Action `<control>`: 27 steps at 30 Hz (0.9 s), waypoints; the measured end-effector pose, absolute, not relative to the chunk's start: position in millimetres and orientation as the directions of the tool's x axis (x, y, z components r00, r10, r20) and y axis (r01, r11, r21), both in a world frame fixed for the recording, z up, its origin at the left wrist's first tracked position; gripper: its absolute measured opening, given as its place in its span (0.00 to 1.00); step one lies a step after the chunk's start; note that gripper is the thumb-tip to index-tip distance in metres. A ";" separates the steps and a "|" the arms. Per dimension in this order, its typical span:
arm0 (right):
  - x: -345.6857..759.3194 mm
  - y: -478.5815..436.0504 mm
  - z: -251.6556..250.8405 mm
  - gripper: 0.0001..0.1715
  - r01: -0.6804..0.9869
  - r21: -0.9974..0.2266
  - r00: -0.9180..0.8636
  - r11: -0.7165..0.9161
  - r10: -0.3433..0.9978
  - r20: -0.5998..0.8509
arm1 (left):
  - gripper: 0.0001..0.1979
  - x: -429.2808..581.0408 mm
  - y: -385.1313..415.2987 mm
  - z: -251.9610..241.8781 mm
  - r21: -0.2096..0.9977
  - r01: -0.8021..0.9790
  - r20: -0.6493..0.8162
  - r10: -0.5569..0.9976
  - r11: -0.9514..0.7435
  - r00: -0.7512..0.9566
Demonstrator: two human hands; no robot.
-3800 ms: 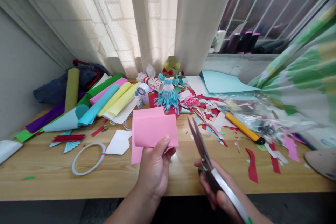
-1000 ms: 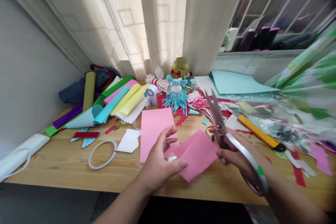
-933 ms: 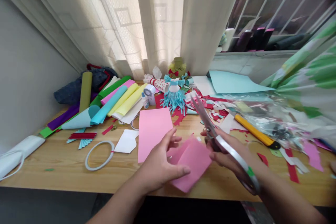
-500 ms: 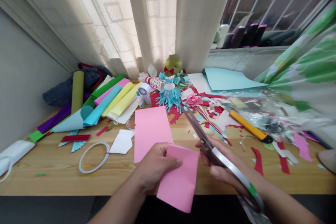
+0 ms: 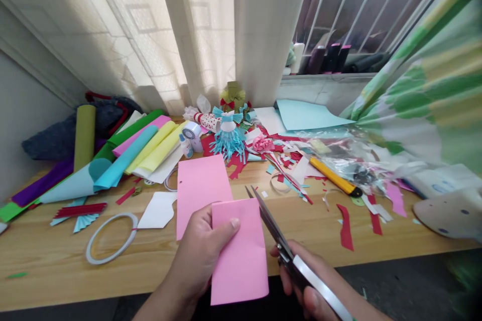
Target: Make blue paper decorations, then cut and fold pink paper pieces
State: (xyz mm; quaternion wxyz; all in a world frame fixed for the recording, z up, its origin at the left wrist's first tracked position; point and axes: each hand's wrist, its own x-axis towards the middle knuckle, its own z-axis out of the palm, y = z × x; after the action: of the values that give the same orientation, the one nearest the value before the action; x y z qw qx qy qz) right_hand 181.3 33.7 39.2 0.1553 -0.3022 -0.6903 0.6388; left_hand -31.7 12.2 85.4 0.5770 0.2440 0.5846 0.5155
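Note:
A folded piece of pink paper (image 5: 243, 256) is pinched in my left hand (image 5: 207, 246), the thumb lying across its front near the top left. My right hand (image 5: 305, 281) grips a pair of scissors (image 5: 276, 233) with a white and black handle. The blades are slightly parted and point up and away, close to the paper's upper right edge; whether they touch it I cannot tell. Behind my left hand a larger pink sheet (image 5: 203, 180) lies flat on the wooden table (image 5: 143, 276).
A roll of white tape (image 5: 113, 255) and a white paper piece (image 5: 157, 210) lie left. Rolled coloured papers (image 5: 131, 160) fill the back left. A blue fringed paper figure (image 5: 228, 135) stands mid-back. Red and white scraps (image 5: 288, 160) and a yellow cutter (image 5: 333, 175) lie right.
The scissors have swung so their blades come near the paper's top right corner, slightly parted. The pink paper is turned more upright. The camera view has shifted to the right.

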 end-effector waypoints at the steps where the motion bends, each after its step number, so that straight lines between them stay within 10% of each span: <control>1: 180.8 35.1 40.3 0.39 0.214 -0.977 -0.789 0.010 0.592 -0.167 | 0.14 -32.1 12.2 85.8 0.890 -0.292 -0.420 0.880 0.351 -0.222; 27: 203.2 65.0 90.8 0.31 0.416 -0.853 -0.829 0.316 0.517 -0.213 | 0.06 -63.9 25.3 117.4 0.852 0.060 -0.522 0.853 0.520 0.013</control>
State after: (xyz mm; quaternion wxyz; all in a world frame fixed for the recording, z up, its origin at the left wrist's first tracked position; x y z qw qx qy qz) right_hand 203.2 65.0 90.8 0.0497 -0.2883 -0.8096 0.5089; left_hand -63.9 25.3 117.4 0.6100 0.3665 0.6228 0.3250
